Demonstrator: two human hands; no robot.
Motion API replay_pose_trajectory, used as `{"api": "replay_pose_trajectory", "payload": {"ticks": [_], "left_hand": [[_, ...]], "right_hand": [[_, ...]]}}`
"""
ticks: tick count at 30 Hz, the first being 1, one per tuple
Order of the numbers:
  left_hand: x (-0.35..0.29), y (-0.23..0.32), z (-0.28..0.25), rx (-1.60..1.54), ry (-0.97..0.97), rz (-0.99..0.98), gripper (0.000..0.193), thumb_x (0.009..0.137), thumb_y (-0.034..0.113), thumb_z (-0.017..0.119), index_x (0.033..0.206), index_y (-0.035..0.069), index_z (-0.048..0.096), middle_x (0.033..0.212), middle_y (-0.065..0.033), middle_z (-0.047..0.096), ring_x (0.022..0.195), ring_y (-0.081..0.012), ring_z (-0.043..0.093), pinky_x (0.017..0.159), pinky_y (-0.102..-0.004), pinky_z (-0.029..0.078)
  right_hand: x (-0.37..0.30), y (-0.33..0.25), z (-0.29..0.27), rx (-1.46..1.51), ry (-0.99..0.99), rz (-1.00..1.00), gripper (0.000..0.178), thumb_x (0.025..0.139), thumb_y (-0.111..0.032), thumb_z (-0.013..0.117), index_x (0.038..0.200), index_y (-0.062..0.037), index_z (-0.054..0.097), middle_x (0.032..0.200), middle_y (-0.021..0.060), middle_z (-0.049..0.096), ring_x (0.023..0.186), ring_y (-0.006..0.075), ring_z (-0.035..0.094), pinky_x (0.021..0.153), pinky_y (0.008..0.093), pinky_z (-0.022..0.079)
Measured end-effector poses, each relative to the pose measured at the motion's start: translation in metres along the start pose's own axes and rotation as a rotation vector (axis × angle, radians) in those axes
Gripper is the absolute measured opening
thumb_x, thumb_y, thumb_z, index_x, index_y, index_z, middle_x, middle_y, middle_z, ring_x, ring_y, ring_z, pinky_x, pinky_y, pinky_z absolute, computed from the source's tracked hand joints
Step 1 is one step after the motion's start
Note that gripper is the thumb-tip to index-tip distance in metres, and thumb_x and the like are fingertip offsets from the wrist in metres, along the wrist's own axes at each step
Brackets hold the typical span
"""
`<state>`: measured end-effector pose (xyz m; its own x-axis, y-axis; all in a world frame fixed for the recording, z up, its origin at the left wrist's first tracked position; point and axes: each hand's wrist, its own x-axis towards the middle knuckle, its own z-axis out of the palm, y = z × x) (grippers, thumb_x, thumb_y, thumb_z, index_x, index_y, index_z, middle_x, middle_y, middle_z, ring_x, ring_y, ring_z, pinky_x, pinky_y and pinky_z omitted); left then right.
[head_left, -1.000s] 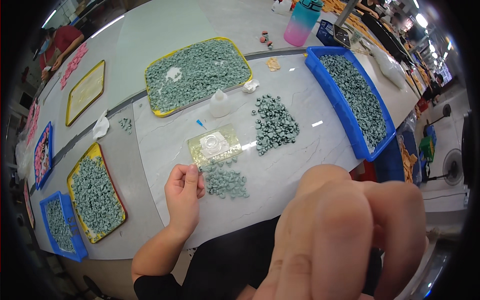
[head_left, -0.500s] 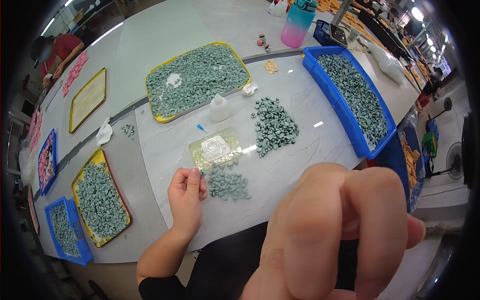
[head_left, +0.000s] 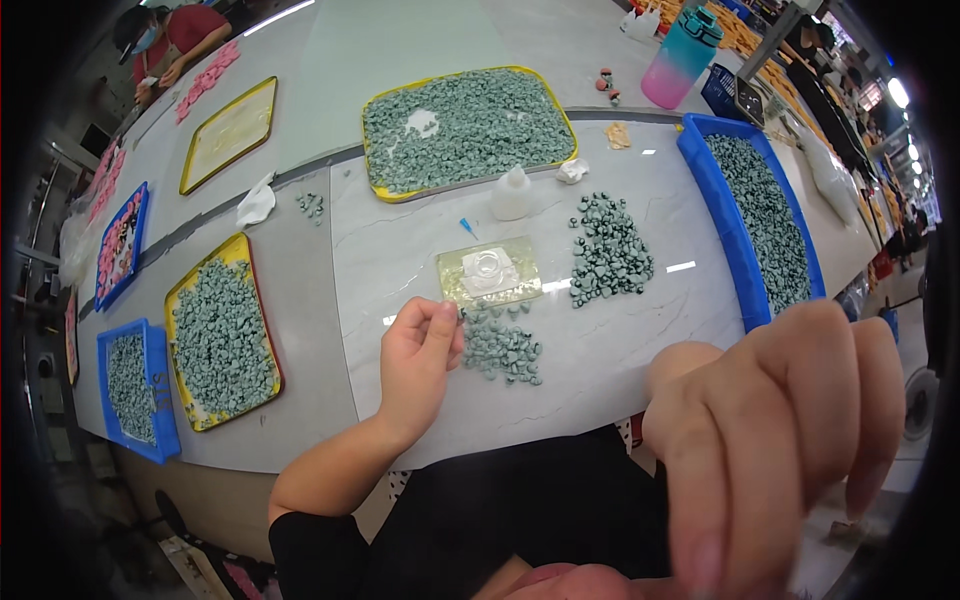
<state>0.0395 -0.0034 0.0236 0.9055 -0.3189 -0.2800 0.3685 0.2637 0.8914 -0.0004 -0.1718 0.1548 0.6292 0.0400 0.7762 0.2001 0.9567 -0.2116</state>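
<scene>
My left hand is closed in a pinch, thumb against the bent forefinger. A small dark green piece shows at its fingertips. Beside it lies a loose pile of small green pieces, below a yellowish pad that carries a clear round dish. My right hand is raised close to the camera, large and slightly blurred. Its fingers are loosely bent and apart, with nothing visible in them. A second pile of darker, shiny green pieces sits to the right of the pad.
A white squeeze bottle and a blue dispensing tip stand and lie behind the pad. Yellow-rimmed trays and blue bins hold many green pieces. Farther back are a blue-pink water bottle and another person.
The whole view has shifted, so the table appears farther right and higher. My right hand has moved rightward in the picture, its fingers now hanging lower. My left hand keeps its pinch beside the pad.
</scene>
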Motion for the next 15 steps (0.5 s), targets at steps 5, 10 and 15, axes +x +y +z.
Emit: {"api": "replay_pose_trajectory", "payload": {"ticks": [5, 10, 15], "left_hand": [[0.001, 0.001, 0.002, 0.011, -0.05, -0.003, 0.018, 0.095, 0.02, 0.049, 0.084, 0.006, 0.048, 0.068, 0.0006, 0.049, 0.058, -0.0039, 0.038, 0.05, -0.0194, 0.03], [-0.003, 0.003, 0.003, 0.067, 0.08, -0.059, 0.02, 0.095, 0.02, 0.049, 0.082, 0.006, 0.046, 0.067, 0.001, 0.048, 0.055, -0.0042, 0.035, 0.049, -0.0198, 0.029], [-0.015, 0.008, 0.013, 0.012, -0.028, 0.007, 0.02, 0.095, 0.02, 0.049, 0.081, 0.006, 0.046, 0.065, 0.0012, 0.047, 0.054, -0.0048, 0.035, 0.049, -0.0205, 0.028]], "right_hand": [[0.005, 0.015, -0.001, -0.028, 0.01, -0.013, 0.007, 0.094, -0.011, 0.04, 0.094, -0.0047, 0.042, 0.071, 0.0129, 0.046, 0.06, 0.0328, 0.062, 0.069, 0.0589, 0.052], [0.019, -0.004, -0.008, -0.143, 0.167, 0.014, 0.009, 0.093, -0.014, 0.044, 0.092, -0.006, 0.043, 0.077, 0.0094, 0.046, 0.068, 0.0338, 0.06, 0.075, 0.049, 0.051], [0.023, -0.009, -0.022, -0.585, 0.715, -0.005, 0.031, 0.086, -0.003, 0.057, 0.113, -0.0091, 0.043, 0.097, 0.0034, 0.051, 0.102, 0.0182, 0.053, 0.091, 0.0347, 0.042]]}}
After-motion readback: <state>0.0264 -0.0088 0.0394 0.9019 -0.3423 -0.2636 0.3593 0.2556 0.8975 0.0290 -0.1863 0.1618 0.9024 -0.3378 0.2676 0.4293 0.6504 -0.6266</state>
